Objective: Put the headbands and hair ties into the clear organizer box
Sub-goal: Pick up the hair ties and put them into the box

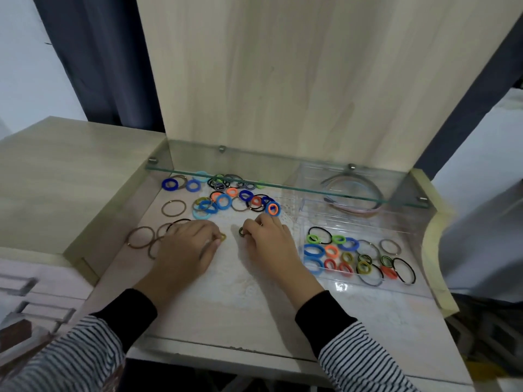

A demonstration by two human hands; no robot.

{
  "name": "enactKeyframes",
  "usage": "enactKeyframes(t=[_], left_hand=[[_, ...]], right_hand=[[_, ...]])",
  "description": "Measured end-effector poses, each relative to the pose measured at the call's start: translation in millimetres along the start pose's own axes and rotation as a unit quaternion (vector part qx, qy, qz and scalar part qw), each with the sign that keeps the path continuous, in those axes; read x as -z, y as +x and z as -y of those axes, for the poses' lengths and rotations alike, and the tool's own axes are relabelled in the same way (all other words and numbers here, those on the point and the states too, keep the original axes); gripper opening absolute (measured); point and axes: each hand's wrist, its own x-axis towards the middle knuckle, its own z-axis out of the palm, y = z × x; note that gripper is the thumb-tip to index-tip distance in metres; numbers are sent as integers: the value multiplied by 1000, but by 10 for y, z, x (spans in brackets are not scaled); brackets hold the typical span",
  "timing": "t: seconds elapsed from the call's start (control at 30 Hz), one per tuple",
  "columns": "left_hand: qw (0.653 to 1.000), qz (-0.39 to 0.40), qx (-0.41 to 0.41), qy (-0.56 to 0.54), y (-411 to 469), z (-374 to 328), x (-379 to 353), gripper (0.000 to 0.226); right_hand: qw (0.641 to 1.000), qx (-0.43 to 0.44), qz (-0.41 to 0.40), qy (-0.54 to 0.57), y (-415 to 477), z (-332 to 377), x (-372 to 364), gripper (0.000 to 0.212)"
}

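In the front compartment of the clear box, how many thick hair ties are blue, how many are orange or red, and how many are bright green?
Front compartment of the clear organizer box:
Blue hair ties: 3
Orange or red hair ties: 4
Bright green hair ties: 2
Total: 9

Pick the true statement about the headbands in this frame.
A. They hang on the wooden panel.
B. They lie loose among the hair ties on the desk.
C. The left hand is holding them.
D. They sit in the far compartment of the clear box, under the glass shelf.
D: the headbands rest in the rear section of the clear box, seen partly through the glass shelf, while both hands are on the desk among the ties.
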Motion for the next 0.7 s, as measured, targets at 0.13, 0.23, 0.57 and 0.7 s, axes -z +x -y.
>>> enactKeyframes(t=[0.13, 0.23, 0.57, 0.7], left_hand=[[998, 20, -32, -45, 248, -345, -159, 10], [995, 53, -40, -78, 468, -667, -274, 15], [981, 90, -128, -115, 889, -1624, -536, 16], [973, 132, -152, -110, 980, -1842, -603, 23]], right_hand=[[999, -15, -28, -4, -141, -331, 288, 18], [998, -56, -42, -3, -283, -644, 492, 15], [963, -224, 130, -77, -751, -1562, 1083, 15], [955, -246, 159, -55, -842, -1677, 1204, 19]])
